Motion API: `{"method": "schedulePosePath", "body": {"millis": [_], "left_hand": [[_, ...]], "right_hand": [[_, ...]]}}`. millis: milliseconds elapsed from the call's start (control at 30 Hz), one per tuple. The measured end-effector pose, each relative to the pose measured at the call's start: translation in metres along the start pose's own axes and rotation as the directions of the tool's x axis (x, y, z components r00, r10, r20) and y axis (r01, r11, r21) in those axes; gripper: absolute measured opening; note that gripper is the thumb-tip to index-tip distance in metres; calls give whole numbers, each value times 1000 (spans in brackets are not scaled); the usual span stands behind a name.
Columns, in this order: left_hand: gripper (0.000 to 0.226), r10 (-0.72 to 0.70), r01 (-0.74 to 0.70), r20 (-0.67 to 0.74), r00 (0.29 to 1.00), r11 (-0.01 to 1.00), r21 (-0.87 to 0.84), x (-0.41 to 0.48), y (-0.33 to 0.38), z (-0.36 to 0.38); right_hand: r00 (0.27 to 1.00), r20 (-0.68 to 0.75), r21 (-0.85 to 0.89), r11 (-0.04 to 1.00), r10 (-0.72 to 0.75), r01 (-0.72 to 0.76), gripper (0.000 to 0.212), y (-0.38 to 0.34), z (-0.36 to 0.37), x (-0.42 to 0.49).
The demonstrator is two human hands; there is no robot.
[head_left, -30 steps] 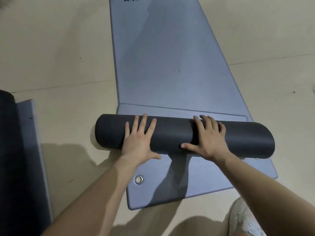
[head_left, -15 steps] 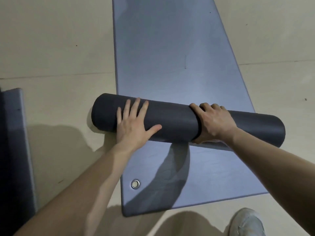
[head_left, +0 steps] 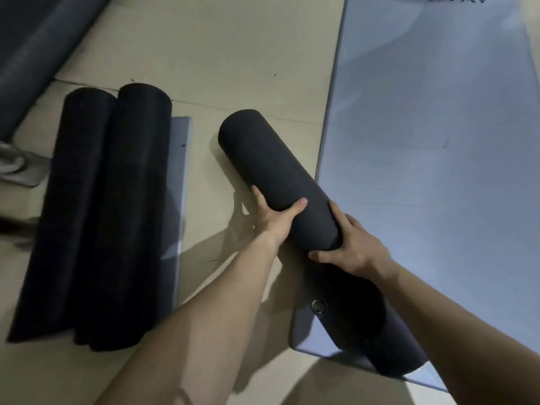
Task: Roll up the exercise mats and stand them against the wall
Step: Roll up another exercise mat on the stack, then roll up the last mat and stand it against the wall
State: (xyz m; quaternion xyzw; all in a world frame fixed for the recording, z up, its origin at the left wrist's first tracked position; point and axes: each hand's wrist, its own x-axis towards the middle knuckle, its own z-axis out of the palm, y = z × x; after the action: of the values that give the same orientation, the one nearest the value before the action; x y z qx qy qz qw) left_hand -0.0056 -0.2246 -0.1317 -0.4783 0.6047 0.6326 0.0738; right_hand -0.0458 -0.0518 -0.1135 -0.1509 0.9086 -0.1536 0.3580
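Note:
A dark rolled exercise mat (head_left: 263, 165) runs diagonally from the upper left to the lower right. My left hand (head_left: 273, 219) grips it from the left side, thumb over the top. On its right side my right hand (head_left: 355, 248) wraps around it. The roll's far end sticks out over the bare floor. Its near end lies over the corner of a flat grey-blue mat (head_left: 438, 141), next to a metal eyelet (head_left: 318, 306). That flat mat stretches away on the right with dark lettering at its far end.
Two more dark rolled mats (head_left: 117, 214) lie side by side on the floor at left, on a grey mat edge (head_left: 181, 159). A long dark roll (head_left: 32, 54) crosses the upper left corner. A grey metal foot (head_left: 17, 168) sits at the far left.
The roll lay crosswise on the flat mat under my palms; now both hands grip it and it has swung diagonal, far end off the mat. The view has turned left, showing the other rolls.

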Motion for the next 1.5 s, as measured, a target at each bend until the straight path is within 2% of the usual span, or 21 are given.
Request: {"method": "schedulePosePath", "body": {"millis": [67,200,400,500,700,800,900,967,1067,1133,1233,1333,1400,1467,1500], "left_hand": [[138,6,-6,-25,1000,1000,9,3,2,-1],[123,32,-35,-94,995,999,-31,22,6,-22],[109,167,-138,-244,955,982,129,59,21,-126],[99,221,-186,-219,950,968,170,76,25,-168],[89,303,-242,-210,929,931,272,105,49,-202],[70,329,-205,-246,912,884,420,100,51,-215],[54,407,-145,-287,867,757,637,78,46,-210],[57,424,-130,-223,878,658,742,58,40,-196],[53,438,-139,-103,893,485,863,21,21,-164],[47,459,-197,-3,888,387,901,-4,5,-134],[47,423,-358,214,881,299,885,-39,-25,-75],[54,306,-552,483,821,203,809,-68,-61,0],[61,184,-658,634,751,133,741,-84,-86,49],[75,82,-741,739,669,-8,672,-99,-113,91],[86,44,-764,770,637,-101,638,-106,-128,107]], "right_hand": [[999,45,77,997,13,-17,124,-1,-5,1],[999,15,79,996,-42,40,123,-44,6,18],[987,34,211,967,-156,145,128,-151,50,70],[986,9,234,959,-165,159,125,-188,74,80],[986,-46,319,933,-159,165,113,-229,92,95],[975,-16,301,929,-220,214,104,-236,97,89],[953,33,353,895,-302,272,90,-220,86,70],[954,50,325,908,-297,266,76,-195,78,52],[980,44,228,957,-194,179,62,-139,69,24],[994,45,211,974,-99,88,58,-90,61,4],[998,27,174,983,50,-54,55,-8,50,-28],[979,21,51,978,201,-202,53,82,49,-66],[958,18,-56,957,287,-286,55,137,53,-92],[933,46,-172,923,358,-345,70,184,62,-118],[921,74,-247,901,384,-356,85,204,68,-130]]}}
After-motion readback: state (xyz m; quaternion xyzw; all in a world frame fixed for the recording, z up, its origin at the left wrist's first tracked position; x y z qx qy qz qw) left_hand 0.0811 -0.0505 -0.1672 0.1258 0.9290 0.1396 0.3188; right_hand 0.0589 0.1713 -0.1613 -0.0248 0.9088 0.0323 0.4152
